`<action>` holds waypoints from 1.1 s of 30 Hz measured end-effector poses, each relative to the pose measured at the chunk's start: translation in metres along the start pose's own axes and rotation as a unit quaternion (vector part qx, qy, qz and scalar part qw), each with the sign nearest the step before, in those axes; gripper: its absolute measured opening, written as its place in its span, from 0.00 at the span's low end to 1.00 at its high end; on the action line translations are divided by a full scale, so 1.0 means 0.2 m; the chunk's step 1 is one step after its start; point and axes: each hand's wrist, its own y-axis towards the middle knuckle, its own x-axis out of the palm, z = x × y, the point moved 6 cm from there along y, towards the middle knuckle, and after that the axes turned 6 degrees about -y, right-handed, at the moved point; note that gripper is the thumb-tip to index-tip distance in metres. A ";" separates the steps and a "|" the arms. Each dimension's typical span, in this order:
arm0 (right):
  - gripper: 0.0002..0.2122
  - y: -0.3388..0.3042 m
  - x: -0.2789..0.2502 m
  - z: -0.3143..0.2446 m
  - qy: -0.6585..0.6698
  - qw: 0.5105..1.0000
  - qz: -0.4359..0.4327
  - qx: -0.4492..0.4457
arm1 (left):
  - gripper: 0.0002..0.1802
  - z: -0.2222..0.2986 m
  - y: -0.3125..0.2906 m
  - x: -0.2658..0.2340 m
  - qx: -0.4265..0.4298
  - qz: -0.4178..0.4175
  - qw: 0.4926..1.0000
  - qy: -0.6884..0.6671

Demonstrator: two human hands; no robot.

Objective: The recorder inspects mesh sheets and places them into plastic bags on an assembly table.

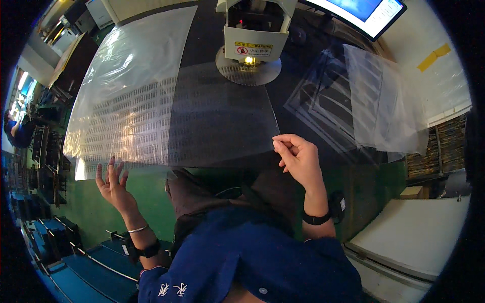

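A large clear film sheet printed with rows of small dark marks spreads over the dark table. Its far part lies under the head of a white machine, on a round metal plate lit by a small yellow lamp. My right hand pinches the sheet's right edge between thumb and fingers. At the near left edge of the sheet, my left hand is open, fingers spread and pointing up. Whether its fingertips touch the film I cannot tell. Milky plastic film lies beneath or against the sheet's left part.
More clear sheets with frame-like outlines and a translucent plastic sheet lie on the right. A lit monitor and a dark mouse are at the back. Blue racks stand at lower left, a white cabinet at lower right.
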 end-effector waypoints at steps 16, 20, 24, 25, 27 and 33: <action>0.08 0.03 -0.01 0.01 0.008 1.000 -0.006 0.019 | 0.25 0.02 -0.02 0.05 0.011 -0.007 1.000 -0.005; 0.09 0.04 -0.01 0.01 0.011 1.000 -0.003 0.019 | 0.25 0.01 0.00 0.06 0.013 -0.011 1.000 -0.004; 0.08 0.06 0.00 0.01 0.016 1.000 -0.003 0.022 | 0.25 0.00 0.03 0.06 0.013 -0.012 1.000 -0.004; 0.08 0.06 0.00 0.01 0.012 1.000 -0.003 0.022 | 0.25 0.00 0.03 0.06 0.014 -0.012 1.000 -0.006; 0.08 0.06 0.00 0.00 0.011 1.000 -0.004 0.019 | 0.27 0.02 0.03 0.07 0.008 -0.017 1.000 -0.008; 0.08 0.07 0.04 0.00 -0.008 0.998 -0.004 0.065 | 0.27 0.01 0.02 0.04 0.004 0.011 1.000 -0.021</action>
